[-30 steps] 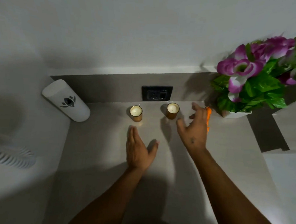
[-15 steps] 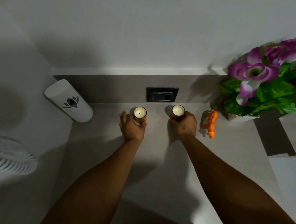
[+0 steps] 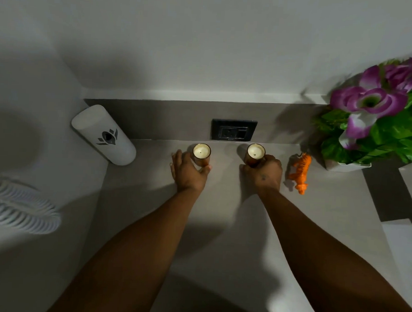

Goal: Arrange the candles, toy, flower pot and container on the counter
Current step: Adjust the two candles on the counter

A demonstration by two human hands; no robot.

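Observation:
Two small candles in amber glass jars stand on the grey counter [image 3: 221,216] near the back wall. My left hand [image 3: 187,171] wraps around the left candle [image 3: 201,153]. My right hand [image 3: 263,173] grips the right candle [image 3: 255,153]. An orange toy tiger [image 3: 300,171] stands just right of my right hand, apart from it. Further right sits a white flower pot [image 3: 345,166] holding purple flowers and green leaves. A white cylindrical container [image 3: 103,135] with a dark flower emblem stands at the back left corner.
A black wall socket [image 3: 233,130] is set in the backsplash behind the candles. A white ribbed object [image 3: 18,208] lies at the far left. A dark strip [image 3: 389,196] runs along the counter's right side beside a raised white surface.
Both hands reached forward from the middle of the counter and closed around the two candles. The right hand left the toy tiger's side, so the toy now shows fully.

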